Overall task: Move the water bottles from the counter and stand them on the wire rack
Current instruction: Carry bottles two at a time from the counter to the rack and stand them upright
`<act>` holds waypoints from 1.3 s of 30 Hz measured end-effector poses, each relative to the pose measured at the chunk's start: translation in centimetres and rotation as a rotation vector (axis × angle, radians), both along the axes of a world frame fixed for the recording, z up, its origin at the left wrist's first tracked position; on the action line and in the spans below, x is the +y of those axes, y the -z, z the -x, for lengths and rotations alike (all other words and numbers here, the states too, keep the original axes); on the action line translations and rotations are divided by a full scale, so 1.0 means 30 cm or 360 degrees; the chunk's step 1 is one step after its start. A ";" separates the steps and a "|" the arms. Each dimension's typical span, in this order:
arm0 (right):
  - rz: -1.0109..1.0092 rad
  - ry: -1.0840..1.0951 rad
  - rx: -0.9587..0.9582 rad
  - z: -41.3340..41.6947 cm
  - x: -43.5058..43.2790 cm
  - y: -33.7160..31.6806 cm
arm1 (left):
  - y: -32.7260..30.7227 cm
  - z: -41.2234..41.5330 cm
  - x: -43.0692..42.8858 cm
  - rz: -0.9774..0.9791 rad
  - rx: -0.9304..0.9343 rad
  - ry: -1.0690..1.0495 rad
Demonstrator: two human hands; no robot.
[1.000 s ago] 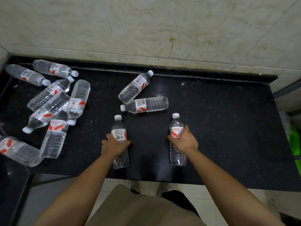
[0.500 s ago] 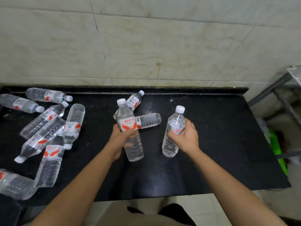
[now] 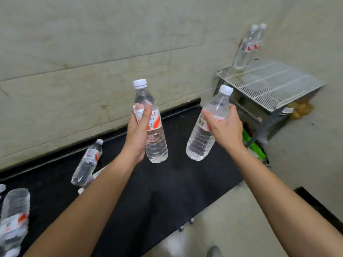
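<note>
Above the black counter (image 3: 167,186), at mid-scene, the person's left hand (image 3: 136,132) grips an upright water bottle (image 3: 156,145). Thumb and fingers wrap round its red-and-white label, the white cap points up and the base hangs clear of the counter. Just to the right, and apart from it, the right hand (image 3: 225,128) holds a tilted water bottle (image 3: 199,143) by its upper body. The fingers curl round the label, and the cap leans toward the far right.

At the far right stands the wire rack (image 3: 269,82), set against the tiled wall (image 3: 92,52). A pair of bottles (image 3: 247,47) stands upright at the far left corner of its top shelf, one just beside the other. A green object (image 3: 249,140) shows below the rack, too hidden to identify.

On the counter to the left, a lying bottle (image 3: 87,162) rests on its side near the wall, cap pointing away. A half-hidden bottle (image 3: 95,175) lies just beside it, mostly behind the left forearm. More blurred bottles (image 3: 14,212) lie at the near left edge.
</note>
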State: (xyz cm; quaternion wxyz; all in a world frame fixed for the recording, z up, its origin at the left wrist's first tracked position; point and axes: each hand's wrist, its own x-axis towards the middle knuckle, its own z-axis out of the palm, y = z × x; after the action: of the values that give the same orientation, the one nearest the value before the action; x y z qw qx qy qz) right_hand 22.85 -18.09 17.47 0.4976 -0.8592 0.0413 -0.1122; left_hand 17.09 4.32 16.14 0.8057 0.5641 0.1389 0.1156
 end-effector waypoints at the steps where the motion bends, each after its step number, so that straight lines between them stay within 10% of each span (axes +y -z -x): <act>1: -0.0020 0.0038 -0.0046 -0.013 -0.065 -0.027 | -0.021 -0.023 -0.061 -0.0008 -0.0028 0.0049; 19: -0.0038 0.0234 -0.0290 -0.392 -1.471 -0.203 | -0.219 -0.579 -1.452 -0.0772 -0.0410 0.0109; 39: 0.0299 -0.0091 -0.0391 -1.432 -1.753 -0.272 | -0.246 -1.552 -1.679 -0.0946 -0.0428 0.0062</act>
State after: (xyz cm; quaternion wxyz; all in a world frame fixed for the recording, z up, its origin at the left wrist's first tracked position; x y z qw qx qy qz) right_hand 65.81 -70.68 25.62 0.4194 -0.8825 -0.0551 -0.2056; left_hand 63.64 -46.05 23.52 0.6189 0.7569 -0.0192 0.2092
